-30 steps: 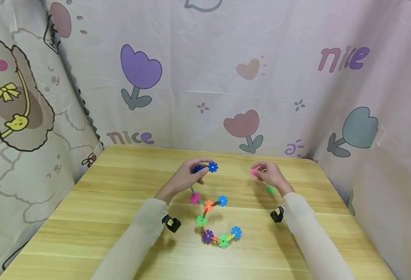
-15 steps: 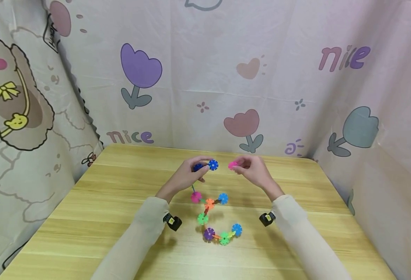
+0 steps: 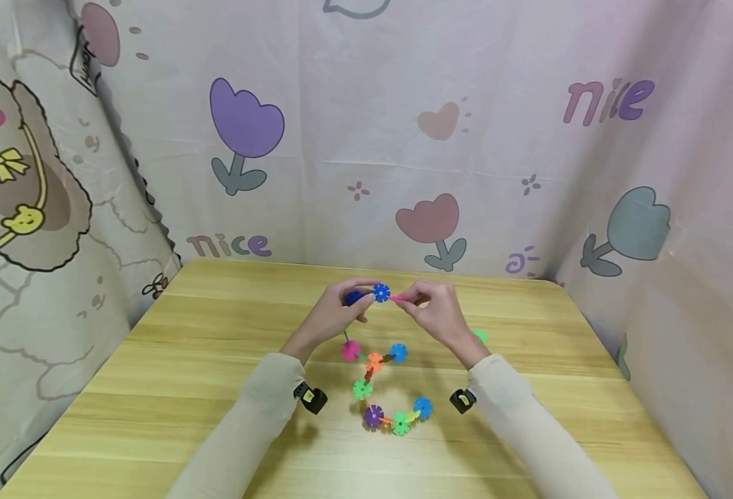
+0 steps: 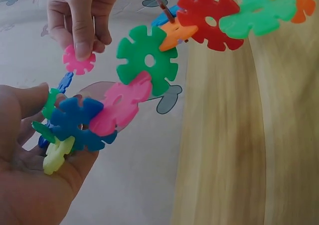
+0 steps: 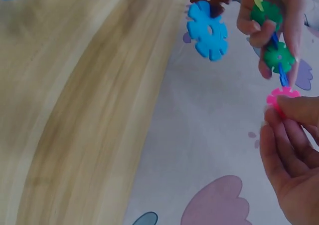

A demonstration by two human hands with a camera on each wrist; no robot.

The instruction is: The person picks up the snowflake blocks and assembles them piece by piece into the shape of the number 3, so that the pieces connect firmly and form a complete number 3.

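My left hand (image 3: 331,315) grips one end of a chain of colourful notched plastic discs. A dark blue disc (image 3: 381,292) sticks out past its fingertips. My right hand (image 3: 439,313) pinches a pink notched disc (image 3: 397,298) between thumb and fingers, edge-on to the blue one. In the right wrist view that pink disc (image 5: 277,93) meets the blue disc (image 5: 283,76); whether they interlock I cannot tell. From the left hand the chain hangs toward the table, through an orange disc (image 3: 375,362) and a purple disc (image 3: 374,416), to a light blue disc (image 3: 423,407).
A loose green disc (image 3: 480,335) lies on the wooden table (image 3: 216,388), beyond the right forearm. Patterned cloth (image 3: 354,125) hangs behind and at both sides of the table. A small black camera (image 3: 311,398) sits on the left wrist, another camera (image 3: 462,400) on the right.
My right hand has moved left with the pink disc, from beside the green disc up to the blue disc. The pink disc has turned edge-on. My left hand has stayed nearly still.
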